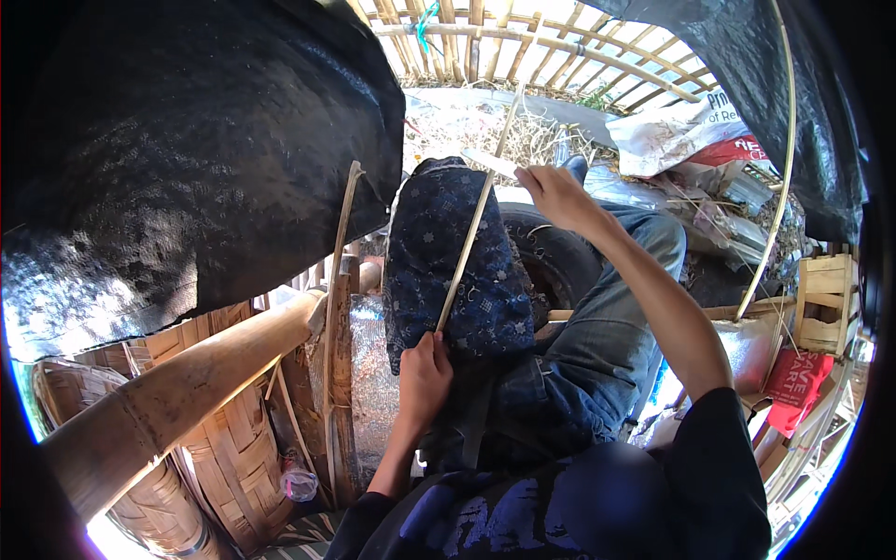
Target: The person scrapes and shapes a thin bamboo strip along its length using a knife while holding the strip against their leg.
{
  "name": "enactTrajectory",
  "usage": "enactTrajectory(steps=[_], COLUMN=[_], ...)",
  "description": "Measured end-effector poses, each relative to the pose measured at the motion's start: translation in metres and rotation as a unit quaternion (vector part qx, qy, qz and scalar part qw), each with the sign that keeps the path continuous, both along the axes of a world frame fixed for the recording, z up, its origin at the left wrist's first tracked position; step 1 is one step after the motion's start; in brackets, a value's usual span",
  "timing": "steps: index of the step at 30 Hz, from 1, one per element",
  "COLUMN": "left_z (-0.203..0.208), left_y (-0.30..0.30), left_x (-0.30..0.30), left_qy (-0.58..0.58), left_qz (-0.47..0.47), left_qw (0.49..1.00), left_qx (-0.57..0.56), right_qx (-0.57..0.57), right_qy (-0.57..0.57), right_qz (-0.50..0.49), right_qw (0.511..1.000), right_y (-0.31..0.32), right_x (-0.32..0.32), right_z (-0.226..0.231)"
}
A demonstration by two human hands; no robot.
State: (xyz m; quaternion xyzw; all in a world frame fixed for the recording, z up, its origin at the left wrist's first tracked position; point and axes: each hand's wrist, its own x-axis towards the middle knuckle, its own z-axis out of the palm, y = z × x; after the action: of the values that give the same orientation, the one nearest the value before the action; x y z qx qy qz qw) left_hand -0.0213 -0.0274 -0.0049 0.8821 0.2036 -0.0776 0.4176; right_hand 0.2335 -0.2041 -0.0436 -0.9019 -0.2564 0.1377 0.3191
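A long thin bamboo strip slants up and away from my lap. My left hand is closed round its near end. My right hand grips a knife, its pale, bright blade lying across the strip toward the far end. Blade and strip seem to touch, though glare blurs the contact. Beneath the strip, a dark blue patterned cloth covers my left thigh. The knife's handle is hidden inside my right fist.
A tire lies beside my right leg, with shavings beyond it. Black sheeting hangs at left above a thick bamboo pole and woven baskets. A white-and-red sack lies far right, near a wooden crate.
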Motion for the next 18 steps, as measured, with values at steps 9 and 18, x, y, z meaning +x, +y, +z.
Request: enactTrajectory(steps=[9, 18], left_z=[-0.001, -0.002], left_y=[0.015, 0.021], left_x=[0.011, 0.008], left_qy=[0.072, 0.093], left_qz=[0.044, 0.034], left_qw=[0.982, 0.978], left_qx=[-0.167, -0.183], right_qx=[0.042, 0.081], right_qy=[0.237, 0.183], right_qz=[0.03, -0.011], right_qw=[0.97, 0.98], right_y=[0.005, 0.003], right_x=[-0.088, -0.034], right_z=[-0.011, 0.001])
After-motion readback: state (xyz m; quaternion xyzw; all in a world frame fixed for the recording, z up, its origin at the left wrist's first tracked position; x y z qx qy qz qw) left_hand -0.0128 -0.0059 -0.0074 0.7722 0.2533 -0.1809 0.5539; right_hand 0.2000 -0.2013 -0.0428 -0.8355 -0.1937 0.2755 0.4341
